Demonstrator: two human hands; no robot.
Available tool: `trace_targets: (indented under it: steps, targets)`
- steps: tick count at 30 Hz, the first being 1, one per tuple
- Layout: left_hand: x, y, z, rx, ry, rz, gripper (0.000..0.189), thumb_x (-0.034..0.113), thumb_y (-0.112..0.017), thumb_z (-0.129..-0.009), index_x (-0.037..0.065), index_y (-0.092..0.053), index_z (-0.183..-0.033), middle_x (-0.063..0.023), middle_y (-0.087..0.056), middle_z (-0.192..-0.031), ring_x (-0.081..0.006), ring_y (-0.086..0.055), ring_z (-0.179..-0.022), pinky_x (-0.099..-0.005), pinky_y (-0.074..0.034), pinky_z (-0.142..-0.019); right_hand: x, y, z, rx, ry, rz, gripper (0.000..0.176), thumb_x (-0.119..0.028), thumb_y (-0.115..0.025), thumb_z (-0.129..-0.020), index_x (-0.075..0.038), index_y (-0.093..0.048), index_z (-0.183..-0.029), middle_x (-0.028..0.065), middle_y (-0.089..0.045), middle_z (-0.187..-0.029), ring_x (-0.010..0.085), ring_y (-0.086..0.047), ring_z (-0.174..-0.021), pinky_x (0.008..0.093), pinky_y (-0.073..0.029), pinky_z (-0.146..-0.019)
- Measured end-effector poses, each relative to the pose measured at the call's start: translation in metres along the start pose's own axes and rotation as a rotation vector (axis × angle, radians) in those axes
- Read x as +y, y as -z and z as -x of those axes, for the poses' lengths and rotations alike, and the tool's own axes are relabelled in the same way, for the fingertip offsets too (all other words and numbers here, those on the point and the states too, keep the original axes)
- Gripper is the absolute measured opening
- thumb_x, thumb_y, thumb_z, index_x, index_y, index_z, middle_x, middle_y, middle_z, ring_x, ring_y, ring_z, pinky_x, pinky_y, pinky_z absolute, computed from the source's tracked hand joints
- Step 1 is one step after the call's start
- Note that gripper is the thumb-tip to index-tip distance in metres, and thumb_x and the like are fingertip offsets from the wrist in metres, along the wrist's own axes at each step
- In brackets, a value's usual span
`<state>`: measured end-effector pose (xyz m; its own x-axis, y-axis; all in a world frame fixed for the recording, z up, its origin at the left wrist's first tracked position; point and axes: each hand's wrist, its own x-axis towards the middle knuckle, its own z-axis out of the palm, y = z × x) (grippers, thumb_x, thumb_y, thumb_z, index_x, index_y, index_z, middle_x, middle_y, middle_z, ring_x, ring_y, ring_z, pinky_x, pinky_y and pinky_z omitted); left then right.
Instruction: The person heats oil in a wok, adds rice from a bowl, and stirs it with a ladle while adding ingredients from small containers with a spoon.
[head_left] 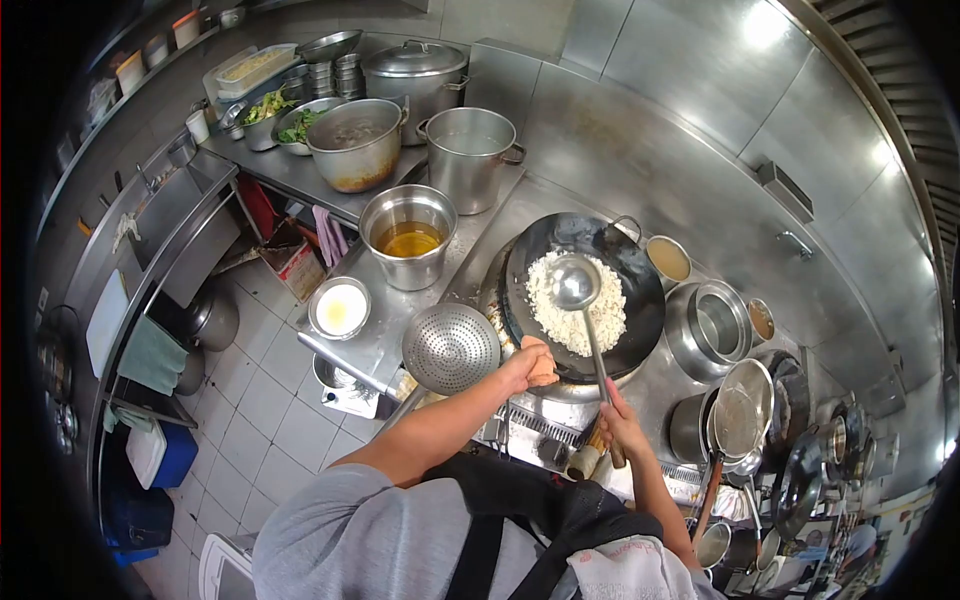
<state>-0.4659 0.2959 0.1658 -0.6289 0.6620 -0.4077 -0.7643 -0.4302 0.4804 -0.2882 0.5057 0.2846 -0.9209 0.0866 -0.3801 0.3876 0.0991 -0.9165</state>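
Note:
A large black wok (640,280) sits on the burner with white rice (607,320) in it. My right hand (624,425) is wrapped around the long handle of a ladle (575,282), whose round bowl rests on the rice. At the wok's near-left edge, my left hand (522,368) is closed on a folded orange cloth (542,362). The cloth is against the wok's rim; whether a wok handle lies under it is hidden. Just left of that hand is a perforated strainer (451,348).
Left of the wok stand a steel pot of yellow oil (370,215), a small bowl with pale contents (340,308) and a tall pot (468,150). To the right are a container of brownish liquid (668,259), stacked steel bowls (690,335) and a fine sieve (741,405).

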Motion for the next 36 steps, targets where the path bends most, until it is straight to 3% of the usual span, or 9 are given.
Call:
trace_targets:
  steps: [9,13,14,19,22,29,31,33,36]
  targets:
    - [0.002,-0.003,0.002,0.017,0.008,0.007,0.023,0.027,-0.058,-0.096,0.005,-0.059,-0.089,-0.0116,-0.065,-0.083,-0.0261,-0.069,-0.071,-0.0414,-0.065,-0.069,0.007,0.003,0.009,-0.013,-0.052,0.025,0.062,-0.011,-0.052,-0.101,-0.022,-0.031,-0.158,-0.0021,-0.047,-0.059,0.0075,-0.045,-0.047,0.0266,-0.04,-0.042]
    - [0.001,-0.001,0.001,0.044,0.045,-0.028,0.023,0.028,-0.06,-0.095,0.005,-0.06,-0.09,-0.0105,-0.065,-0.083,-0.0264,-0.07,-0.071,-0.0399,-0.065,-0.067,0.001,0.004,0.005,0.228,0.238,0.634,0.061,-0.012,-0.049,-0.102,-0.025,-0.03,-0.158,-0.0028,-0.048,-0.062,0.0085,-0.045,-0.047,0.0258,-0.041,-0.043]
    - [0.0,-0.003,0.002,0.061,0.035,-0.024,0.023,0.027,-0.06,-0.094,0.005,-0.059,-0.09,-0.0109,-0.065,-0.083,-0.0272,-0.071,-0.072,-0.0385,-0.065,-0.064,-0.038,-0.007,0.036,0.127,0.085,0.267,0.058,-0.013,-0.049,-0.103,-0.026,-0.033,-0.158,-0.0016,-0.049,-0.064,0.009,-0.044,-0.047,0.0266,-0.04,-0.043]
    - [0.0,-0.003,0.001,0.066,0.029,-0.009,0.023,0.027,-0.059,-0.095,0.004,-0.059,-0.09,-0.0121,-0.065,-0.083,-0.0292,-0.071,-0.069,-0.0383,-0.065,-0.059,-0.005,0.021,0.067,-0.011,-0.176,-0.072,0.057,-0.013,-0.048,-0.102,-0.027,-0.036,-0.156,-0.0008,-0.046,-0.06,0.0105,-0.047,-0.047,0.0291,-0.042,-0.044]
    - [-0.003,-0.004,-0.002,0.078,0.012,-0.003,0.024,0.028,-0.06,-0.096,0.005,-0.059,-0.09,-0.0124,-0.065,-0.082,-0.0285,-0.07,-0.068,-0.0398,-0.065,-0.06,0.029,0.018,0.034,0.351,0.242,0.792,0.053,-0.015,-0.05,-0.101,-0.024,-0.043,-0.153,0.0002,-0.05,-0.064,0.0119,-0.048,-0.049,0.0301,-0.042,-0.046]
    - [-0.002,-0.007,-0.004,0.117,0.002,-0.012,0.024,0.027,-0.059,-0.096,0.004,-0.058,-0.091,-0.0134,-0.064,-0.085,-0.0312,-0.071,-0.072,-0.0394,-0.065,-0.059,-0.018,0.019,0.114,0.105,-0.18,-0.147,0.059,-0.015,-0.049,-0.102,-0.028,-0.032,-0.157,-0.0044,-0.04,-0.063,0.009,-0.041,-0.045,0.0273,-0.04,-0.042]
    - [-0.003,-0.006,0.001,0.033,-0.023,0.007,0.023,0.026,-0.059,-0.095,0.003,-0.059,-0.091,-0.0139,-0.064,-0.087,-0.0299,-0.07,-0.073,-0.0411,-0.065,-0.061,0.02,0.021,0.095,0.114,-0.221,-0.116,0.058,-0.015,-0.051,-0.101,-0.025,-0.035,-0.156,0.005,-0.051,-0.065,0.0161,-0.05,-0.049,0.0334,-0.047,-0.049]
    - [-0.005,-0.01,0.01,0.064,0.029,-0.045,0.021,0.024,-0.058,-0.095,0.003,-0.059,-0.09,-0.0139,-0.064,-0.087,-0.0277,-0.069,-0.074,-0.0436,-0.065,-0.067,0.037,0.002,0.07,0.412,0.284,0.793,0.059,-0.016,-0.055,-0.098,-0.02,-0.038,-0.154,0.0171,-0.059,-0.074,0.025,-0.059,-0.06,0.0398,-0.052,-0.063]
    - [-0.015,-0.018,0.052,-0.015,0.012,0.121,0.014,0.02,-0.057,-0.094,0.009,-0.057,-0.085,-0.008,-0.062,-0.083,-0.0209,-0.064,-0.075,-0.0413,-0.061,-0.067,0.005,-0.003,0.126,0.304,0.21,0.704,0.062,-0.015,-0.059,-0.096,-0.017,-0.038,-0.154,0.0198,-0.06,-0.081,0.0238,-0.061,-0.069,0.039,-0.052,-0.072]
